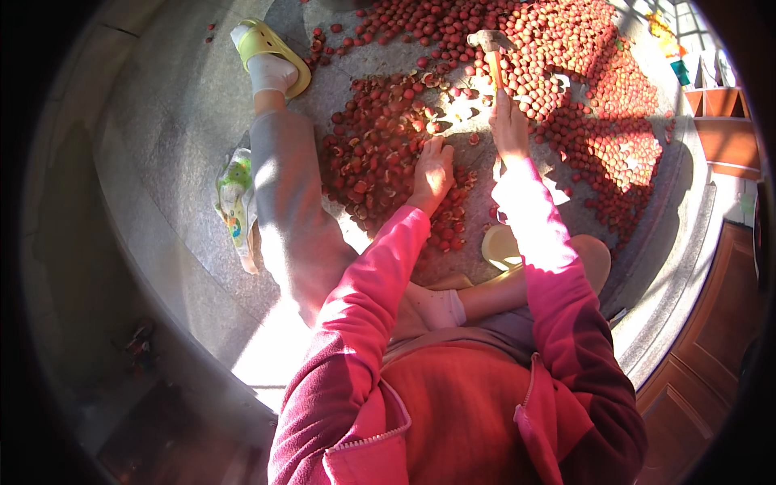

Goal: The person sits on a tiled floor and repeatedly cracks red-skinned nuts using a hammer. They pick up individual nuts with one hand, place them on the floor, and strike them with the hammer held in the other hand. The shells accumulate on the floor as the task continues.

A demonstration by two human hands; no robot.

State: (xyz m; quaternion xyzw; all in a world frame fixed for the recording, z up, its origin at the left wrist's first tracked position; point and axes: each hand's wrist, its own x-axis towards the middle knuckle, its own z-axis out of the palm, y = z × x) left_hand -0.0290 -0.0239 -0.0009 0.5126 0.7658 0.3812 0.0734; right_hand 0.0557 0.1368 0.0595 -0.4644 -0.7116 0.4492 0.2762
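My right hand (510, 126) is closed around the handle of a claw hammer (490, 41), its metal head pointing away from me over the edge of the spread of round red fruits (564, 42). My left hand (434, 173) rests low at the right side of a nearer pile of red fruits and cracked shells (376, 145), fingers bent; whether it holds one is hidden. Just beyond its fingertips lie pale, broken fruit pieces (432, 127) in bright sunlight.
My outstretched leg (285, 182) with a yellow clog (270, 51) borders the nearer pile on the left. A crumpled patterned plastic bag (235, 188) lies beside it. Another clog (502, 245) is near my folded leg. Terracotta-coloured planters (727, 142) stand at the right, by a stone step edge (661, 315).
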